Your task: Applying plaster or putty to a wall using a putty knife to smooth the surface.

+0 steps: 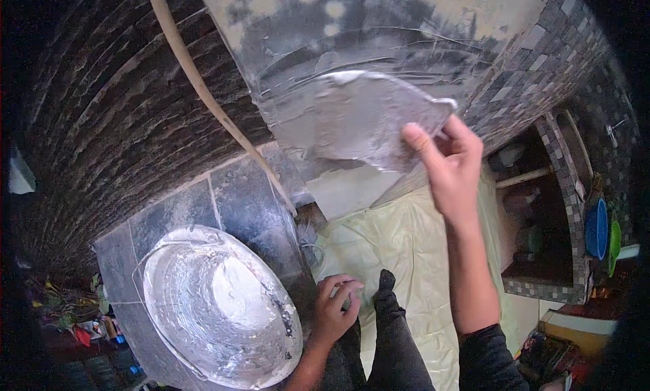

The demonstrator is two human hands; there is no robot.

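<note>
My right hand (457, 157) pinches the edge of a thin, flat putty spreader (379, 123), thumb on its near face. The spreader is smeared grey, with a thick white ridge of putty along its upper edge. It lies against or very close to the wall panel (406, 46), which carries streaked grey and pale putty; contact is hard to tell. Lower down, my left hand (336, 303) hangs beside my leg with loosely bent fingers, a gap between thumb and fingers, and no object visible in it. Left of it stands a metal bucket (196, 303) with white putty at its bottom.
A pale hose or pole (203, 93) slants down in front of the dark ribbed stone wall (122, 100). Dark tiles (227, 188) lie under the bucket. Yellowish plastic sheeting (420, 249) covers the floor by my feet. A tiled counter (569, 181) with blue and green basins stands at right.
</note>
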